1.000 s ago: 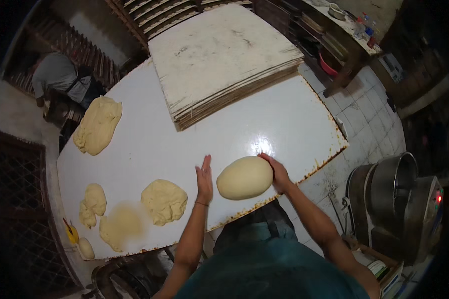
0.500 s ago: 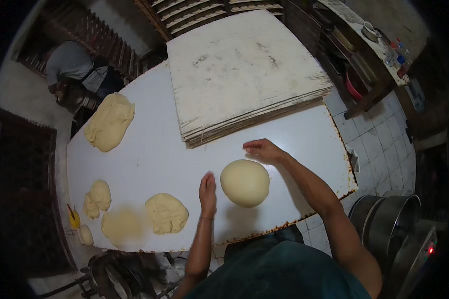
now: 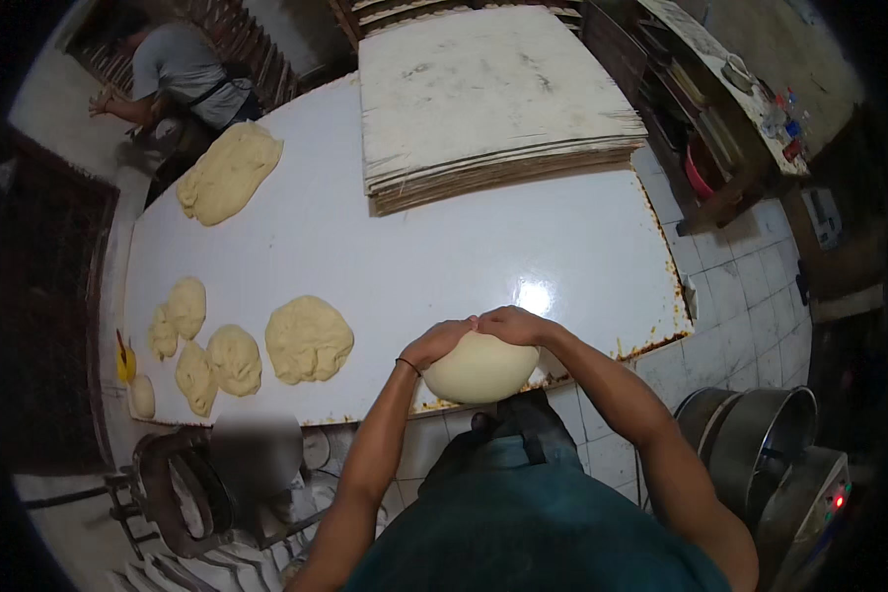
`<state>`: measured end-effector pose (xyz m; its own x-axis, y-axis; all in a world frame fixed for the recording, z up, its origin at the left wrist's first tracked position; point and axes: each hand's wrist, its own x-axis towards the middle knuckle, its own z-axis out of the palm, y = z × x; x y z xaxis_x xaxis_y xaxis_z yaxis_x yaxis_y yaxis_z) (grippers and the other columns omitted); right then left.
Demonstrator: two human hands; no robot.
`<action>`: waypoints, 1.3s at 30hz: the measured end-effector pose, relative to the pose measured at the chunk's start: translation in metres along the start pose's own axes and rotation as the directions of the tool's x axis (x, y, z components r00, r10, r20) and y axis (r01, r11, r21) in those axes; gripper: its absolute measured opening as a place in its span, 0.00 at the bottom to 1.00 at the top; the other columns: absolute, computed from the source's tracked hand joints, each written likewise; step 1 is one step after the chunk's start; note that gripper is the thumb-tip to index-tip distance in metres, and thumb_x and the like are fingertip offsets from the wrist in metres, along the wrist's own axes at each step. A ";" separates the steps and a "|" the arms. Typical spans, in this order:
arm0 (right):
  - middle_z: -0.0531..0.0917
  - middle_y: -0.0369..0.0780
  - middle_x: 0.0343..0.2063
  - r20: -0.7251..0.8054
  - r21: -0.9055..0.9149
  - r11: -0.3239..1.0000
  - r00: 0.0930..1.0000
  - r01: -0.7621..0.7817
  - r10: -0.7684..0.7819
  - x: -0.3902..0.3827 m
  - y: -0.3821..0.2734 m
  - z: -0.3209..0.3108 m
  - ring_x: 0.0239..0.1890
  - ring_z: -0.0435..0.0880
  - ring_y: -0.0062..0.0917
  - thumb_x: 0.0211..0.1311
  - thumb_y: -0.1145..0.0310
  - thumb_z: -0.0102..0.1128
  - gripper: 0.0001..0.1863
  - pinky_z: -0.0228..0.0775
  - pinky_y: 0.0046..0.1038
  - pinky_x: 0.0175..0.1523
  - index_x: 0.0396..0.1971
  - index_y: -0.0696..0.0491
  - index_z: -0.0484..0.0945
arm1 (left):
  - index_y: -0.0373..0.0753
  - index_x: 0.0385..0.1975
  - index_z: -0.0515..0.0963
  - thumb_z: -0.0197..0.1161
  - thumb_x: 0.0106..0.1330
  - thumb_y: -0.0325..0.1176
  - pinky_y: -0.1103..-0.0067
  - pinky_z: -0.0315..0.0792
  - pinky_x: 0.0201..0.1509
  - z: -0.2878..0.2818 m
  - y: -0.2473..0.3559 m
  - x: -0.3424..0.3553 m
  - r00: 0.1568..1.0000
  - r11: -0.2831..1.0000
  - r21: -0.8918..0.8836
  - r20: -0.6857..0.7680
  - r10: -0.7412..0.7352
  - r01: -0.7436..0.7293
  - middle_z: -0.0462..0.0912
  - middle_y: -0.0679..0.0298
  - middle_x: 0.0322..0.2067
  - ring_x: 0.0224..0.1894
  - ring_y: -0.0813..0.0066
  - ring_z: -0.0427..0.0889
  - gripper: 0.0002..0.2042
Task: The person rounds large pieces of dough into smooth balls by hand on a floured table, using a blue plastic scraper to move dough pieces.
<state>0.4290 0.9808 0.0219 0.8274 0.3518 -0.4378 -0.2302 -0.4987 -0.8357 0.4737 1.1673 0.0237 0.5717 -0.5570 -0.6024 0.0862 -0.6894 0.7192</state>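
I see a smooth, round dough [image 3: 481, 370] at the near edge of the white table [image 3: 444, 257], just before the person's body; perhaps it passes a little over this edge, I cannot say surely. The left hand [image 3: 442, 343] and the right hand [image 3: 511, 326] lie upon its far upper side, fingers unclenched and curved over it, their tips meeting in the middle. To the left rests a flatter dough piece [image 3: 309, 339], with smaller lumps [image 3: 235, 359] beyond. Farther back are a stack of boards [image 3: 503, 89] and a large dough mass [image 3: 230, 175].
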 end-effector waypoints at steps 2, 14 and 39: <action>0.78 0.49 0.46 -0.249 0.027 0.998 0.967 0.063 -0.055 0.007 0.010 0.007 0.49 0.76 0.36 0.62 0.52 0.47 0.26 0.65 0.31 0.55 0.47 0.59 0.75 | 0.29 0.41 0.75 0.44 0.68 0.48 0.72 0.63 0.54 -0.002 -0.013 -0.001 0.967 0.997 0.000 -0.242 0.079 -0.082 0.77 0.48 0.42 0.48 0.58 0.73 0.24; 0.77 0.44 0.48 -0.008 0.961 -0.278 0.999 -0.005 -0.045 0.032 0.000 0.024 0.50 0.75 0.33 0.66 0.51 0.38 0.28 0.67 0.35 0.56 0.54 0.57 0.69 | 0.33 0.60 0.61 0.35 0.70 0.50 0.72 0.59 0.63 0.063 -0.038 -0.007 0.827 -0.129 -0.817 -0.560 -0.052 -0.562 0.68 0.57 0.57 0.59 0.68 0.66 0.28; 0.70 0.44 0.57 -0.262 0.153 0.963 0.949 0.221 -0.176 0.024 -0.003 0.000 0.57 0.69 0.34 0.63 0.49 0.43 0.27 0.59 0.30 0.61 0.52 0.54 0.73 | 0.30 0.58 0.63 0.35 0.72 0.50 0.74 0.55 0.65 0.015 -0.050 -0.032 0.753 0.980 -0.118 -0.657 0.044 -0.161 0.68 0.52 0.57 0.62 0.66 0.63 0.28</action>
<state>0.4498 0.9905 0.0135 0.9599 0.2140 -0.1813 -0.1173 -0.2809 -0.9526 0.4388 1.2126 0.0024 0.9700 -0.1458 -0.1946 0.0891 -0.5314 0.8424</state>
